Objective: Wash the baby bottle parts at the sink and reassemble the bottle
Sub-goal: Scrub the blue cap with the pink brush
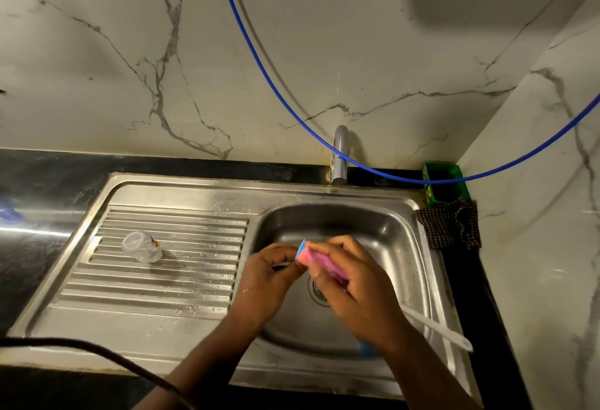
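Head view, single entry. Stainless sink point(422, 279): basin at right, ribbed drainboard point(194, 279) at left, both wet with droplets. Clear baby bottle point(142, 246): stands on the drainboard, apparently mouth-down, well apart from the hands, likely parked there to drain. Right hand point(350, 283): fingers curled round a pink sponge point(319, 262) with a blue face, held over the basin above the drain so that drips fall inside. Left hand point(271, 275): fingertips pinched together against the sponge's blue end, seemingly holding a small part being scrubbed; the part itself is hidden, so which bottle piece it is cannot be told. White-handled brush point(435, 325): lies propped on the basin's right edge, handle outward, within easy reach of the right hand. Tap point(339, 156): behind the basin, no water visibly running. Checked cloth point(451, 226) and green box point(443, 182): back right corner. Blue hose point(259, 62): hangs across the marble wall.
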A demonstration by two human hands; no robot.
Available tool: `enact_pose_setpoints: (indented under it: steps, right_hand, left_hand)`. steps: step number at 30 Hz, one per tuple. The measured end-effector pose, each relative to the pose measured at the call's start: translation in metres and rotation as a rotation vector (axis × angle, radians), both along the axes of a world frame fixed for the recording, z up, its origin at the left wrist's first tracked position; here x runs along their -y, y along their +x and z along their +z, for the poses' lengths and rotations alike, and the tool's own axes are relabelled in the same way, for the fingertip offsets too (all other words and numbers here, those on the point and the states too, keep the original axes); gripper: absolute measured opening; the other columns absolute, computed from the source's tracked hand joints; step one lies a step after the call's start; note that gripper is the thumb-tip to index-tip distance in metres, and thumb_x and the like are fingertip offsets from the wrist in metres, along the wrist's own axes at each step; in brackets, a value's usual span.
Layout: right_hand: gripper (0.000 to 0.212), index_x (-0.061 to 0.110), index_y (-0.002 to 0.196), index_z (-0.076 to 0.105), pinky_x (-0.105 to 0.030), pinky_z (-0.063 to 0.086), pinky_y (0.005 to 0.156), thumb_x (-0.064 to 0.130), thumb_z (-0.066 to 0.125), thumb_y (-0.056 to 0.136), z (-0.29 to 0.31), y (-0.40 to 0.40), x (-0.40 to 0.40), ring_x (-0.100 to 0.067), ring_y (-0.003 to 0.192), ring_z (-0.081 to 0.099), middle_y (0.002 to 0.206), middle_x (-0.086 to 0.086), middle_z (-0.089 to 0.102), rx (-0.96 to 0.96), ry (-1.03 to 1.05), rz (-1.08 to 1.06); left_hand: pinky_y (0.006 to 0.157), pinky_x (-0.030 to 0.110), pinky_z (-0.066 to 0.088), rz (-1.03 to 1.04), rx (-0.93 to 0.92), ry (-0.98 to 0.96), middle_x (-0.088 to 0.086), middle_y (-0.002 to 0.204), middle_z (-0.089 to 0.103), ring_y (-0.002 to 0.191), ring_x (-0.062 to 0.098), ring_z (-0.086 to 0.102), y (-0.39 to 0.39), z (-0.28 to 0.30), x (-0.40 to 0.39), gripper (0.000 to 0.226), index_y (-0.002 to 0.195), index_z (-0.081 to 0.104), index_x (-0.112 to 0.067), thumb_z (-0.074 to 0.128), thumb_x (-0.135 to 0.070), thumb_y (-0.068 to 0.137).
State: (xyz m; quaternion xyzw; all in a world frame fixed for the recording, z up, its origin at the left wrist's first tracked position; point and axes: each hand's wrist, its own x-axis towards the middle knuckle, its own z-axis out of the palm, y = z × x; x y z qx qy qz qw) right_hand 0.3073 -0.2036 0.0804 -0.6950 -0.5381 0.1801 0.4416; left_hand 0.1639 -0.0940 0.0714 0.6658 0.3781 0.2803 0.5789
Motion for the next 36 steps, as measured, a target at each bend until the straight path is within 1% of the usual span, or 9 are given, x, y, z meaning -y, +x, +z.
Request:
enact_pose_setpoints:
  steps: [4,8,13,16,22,26,29,33,36]
  right_hand:
    - [0.035,0.040,0.136,0.065,-0.030,0.057,0.078,0.047,0.054,0.104,-0.008,0.006,-0.006,-0.005,0.101,0.062,0.117,0.015,0.059,0.167,0.022,-0.251]
    - [0.036,0.032,0.135,0.068,-0.025,0.053,0.079,0.037,0.063,0.100,-0.012,-0.008,0.001,-0.013,0.103,0.059,0.121,0.007,0.063,0.436,0.119,-0.153]
    - [0.032,0.027,0.130,0.072,-0.034,0.055,0.071,0.030,0.069,0.099,-0.019,-0.001,0.005,-0.021,0.089,0.062,0.115,0.004,0.069,0.670,0.182,-0.135]
    - [0.032,0.026,0.131,0.072,-0.033,0.055,0.074,0.029,0.070,0.099,-0.028,-0.010,0.008,-0.021,0.089,0.064,0.118,0.003,0.071,0.702,0.227,-0.088]
    - [0.033,0.027,0.131,0.072,-0.029,0.056,0.085,0.028,0.069,0.099,-0.035,0.001,-0.001,-0.013,0.105,0.066,0.119,0.009,0.067,0.256,0.220,-0.248]
    - [0.033,0.028,0.131,0.071,-0.029,0.056,0.088,0.029,0.069,0.098,-0.044,-0.002,-0.001,-0.013,0.106,0.066,0.121,0.010,0.068,0.312,0.217,-0.145]
    - [0.033,0.029,0.130,0.071,-0.035,0.058,0.091,0.037,0.066,0.098,-0.045,0.018,-0.005,-0.005,0.111,0.067,0.120,0.016,0.069,-0.016,0.167,-0.396]
    - [0.032,0.021,0.133,0.068,-0.023,0.055,0.099,0.027,0.062,0.102,-0.027,0.003,-0.016,-0.007,0.119,0.069,0.123,0.011,0.075,-0.527,0.161,-0.179]
    - [0.022,0.031,0.121,0.074,-0.030,0.058,0.095,0.026,0.062,0.104,-0.031,0.009,-0.024,-0.009,0.112,0.072,0.115,0.011,0.078,-0.631,0.000,-0.182]
  left_hand:
    - [0.086,0.029,0.054,-0.004,0.041,-0.117,0.005,0.098,0.076,0.096,0.018,0.071,0.001,-0.001,0.010,0.013,0.096,0.082,-0.016,0.071,-0.023,0.093]
    - [0.100,0.049,0.054,0.095,0.061,-0.232,0.006,0.109,0.074,0.107,0.025,0.071,0.004,-0.001,0.010,0.013,0.097,0.082,-0.014,0.072,-0.021,0.094]
    - [0.095,0.043,0.055,0.119,0.067,-0.312,0.014,0.104,0.075,0.104,0.026,0.072,0.002,0.004,0.016,0.020,0.090,0.082,-0.009,0.071,-0.025,0.092]
    - [0.093,0.035,0.056,0.147,0.139,-0.522,0.020,0.094,0.077,0.094,0.022,0.074,0.006,0.013,0.014,0.026,0.085,0.081,-0.003,0.063,-0.017,0.099]
    - [0.084,0.030,0.062,0.239,0.295,-1.024,0.021,0.111,0.074,0.095,0.022,0.074,0.011,0.010,0.009,0.023,0.111,0.070,0.011,0.060,-0.004,0.097]
    - [0.071,0.034,0.064,0.264,0.438,-1.243,0.022,0.096,0.076,0.077,0.024,0.077,0.011,0.016,0.006,0.027,0.082,0.078,0.009,0.057,0.000,0.095]
    - [0.077,0.039,0.061,0.302,0.412,-1.205,0.026,0.096,0.075,0.084,0.030,0.076,0.009,0.017,0.003,0.028,0.081,0.077,0.010,0.057,-0.001,0.097]
    - [0.084,0.034,0.062,0.208,0.306,-1.072,0.027,0.109,0.074,0.098,0.028,0.073,0.011,0.013,0.011,0.024,0.107,0.070,0.012,0.061,-0.007,0.094]
    - [0.089,0.032,0.061,0.118,0.310,-0.973,0.026,0.114,0.073,0.104,0.027,0.074,0.011,0.012,0.015,0.027,0.105,0.074,0.009,0.059,-0.011,0.096]
